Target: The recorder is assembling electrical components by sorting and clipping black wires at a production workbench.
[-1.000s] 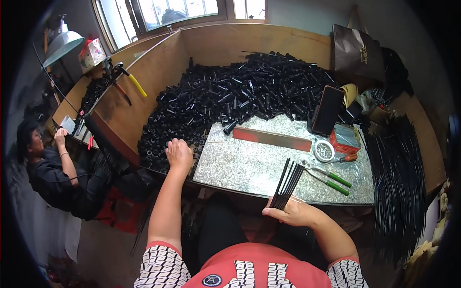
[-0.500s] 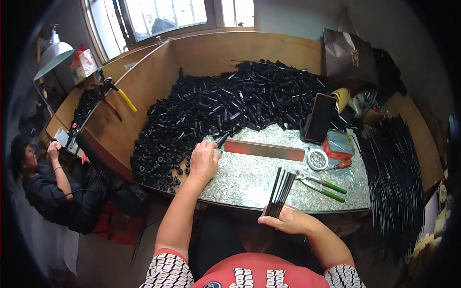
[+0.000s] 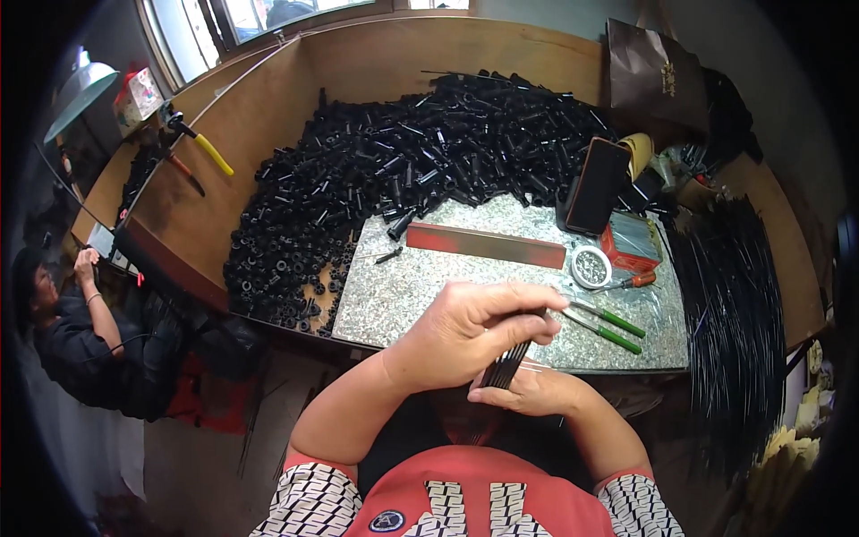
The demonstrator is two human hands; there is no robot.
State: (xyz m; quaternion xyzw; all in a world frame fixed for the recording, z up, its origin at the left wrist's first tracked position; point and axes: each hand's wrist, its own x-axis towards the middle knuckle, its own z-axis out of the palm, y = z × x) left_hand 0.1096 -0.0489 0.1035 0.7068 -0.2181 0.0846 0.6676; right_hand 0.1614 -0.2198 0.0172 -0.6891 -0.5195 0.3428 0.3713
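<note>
My right hand is closed around a bunch of thin black rods, low in front of the slab's near edge. Above it, my left hand reaches across with thumb and fingers pinched together at the rods' upper ends. Its fingers cover the rod tips, so what lies between them cannot be made out. Beyond my hands, a long flat metal bar with reddish marks rests on the speckled stone slab. Green-handled pliers lie right of my left fingertips.
A large heap of black tubular parts and small rings fills the wooden bin's back and left. At right are a propped phone, a round dish, a screwdriver and long black rods. Another person sits at far left.
My left hand has moved from beside the heap, right and nearer, to the tops of the rods. My right hand still holds the bunch. The whole view has shifted slightly.
</note>
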